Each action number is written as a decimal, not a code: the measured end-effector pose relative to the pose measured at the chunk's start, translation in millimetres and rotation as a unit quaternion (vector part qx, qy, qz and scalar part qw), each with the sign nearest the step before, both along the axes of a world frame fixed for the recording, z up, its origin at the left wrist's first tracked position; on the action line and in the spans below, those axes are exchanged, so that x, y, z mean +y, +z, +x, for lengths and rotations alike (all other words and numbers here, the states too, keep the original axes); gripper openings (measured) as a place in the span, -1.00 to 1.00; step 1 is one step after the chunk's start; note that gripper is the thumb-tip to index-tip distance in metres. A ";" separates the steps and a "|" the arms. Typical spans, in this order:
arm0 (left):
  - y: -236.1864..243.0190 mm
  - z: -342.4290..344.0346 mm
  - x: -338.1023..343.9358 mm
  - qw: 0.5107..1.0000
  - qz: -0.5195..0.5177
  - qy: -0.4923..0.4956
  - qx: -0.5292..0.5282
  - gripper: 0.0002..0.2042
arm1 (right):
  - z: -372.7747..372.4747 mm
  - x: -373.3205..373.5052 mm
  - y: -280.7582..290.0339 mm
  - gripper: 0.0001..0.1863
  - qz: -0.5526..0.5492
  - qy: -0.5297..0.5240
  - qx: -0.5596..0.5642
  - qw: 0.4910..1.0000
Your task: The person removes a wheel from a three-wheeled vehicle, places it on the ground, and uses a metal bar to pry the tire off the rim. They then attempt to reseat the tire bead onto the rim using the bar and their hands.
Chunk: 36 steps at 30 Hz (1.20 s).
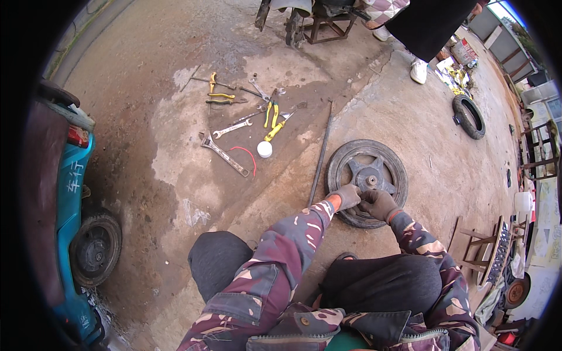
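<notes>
A spoked wheel with a black tyre (396,162) lies flat on the ground in front of me, its hub facing up. Over its near side my left hand (349,196), in a grey glove, has its fingers drawn together. Beside it, almost touching, my right hand (379,205) is gloved too and curled in a pinch just below the hub. Whatever sits between the fingers is too small or hidden to name. A long thin metal bar (325,140) lies on the ground left of the wheel.
Left of the bar are an adjustable wrench (225,155), an open-end wrench (233,128), yellow-handled pliers (271,114), a white round lid or jar (264,150) and a red wire (249,153). A loose tyre (468,117) lies at right. A teal vehicle (73,199) borders the left; a person's shoe (418,71) stands far right.
</notes>
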<state>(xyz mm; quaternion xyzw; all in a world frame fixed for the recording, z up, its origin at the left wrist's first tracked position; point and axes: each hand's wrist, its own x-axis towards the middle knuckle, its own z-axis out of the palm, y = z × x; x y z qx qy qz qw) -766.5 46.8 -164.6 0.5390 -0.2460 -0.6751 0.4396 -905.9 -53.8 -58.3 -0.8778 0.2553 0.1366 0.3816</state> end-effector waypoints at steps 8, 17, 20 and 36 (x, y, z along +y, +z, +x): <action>3.6 4.0 0.9 0.997 -0.023 -0.025 -0.075 -0.68 | 1.4 1.4 -7.1 -0.80 -0.136 0.075 -0.006 0.988; 10.5 4.7 3.6 0.992 -0.027 -0.029 -0.121 -0.65 | 3.9 2.8 1.4 -0.76 -0.236 0.106 0.020 0.966; 20.0 5.3 7.0 1.000 0.008 0.000 0.008 -0.63 | 5.2 6.0 5.6 -0.74 -0.256 0.144 0.017 0.956; -8.7 1.9 -3.7 0.982 -0.051 -0.041 -0.178 -0.61 | 1.0 4.7 -1.9 -0.77 -0.070 -0.046 0.013 0.996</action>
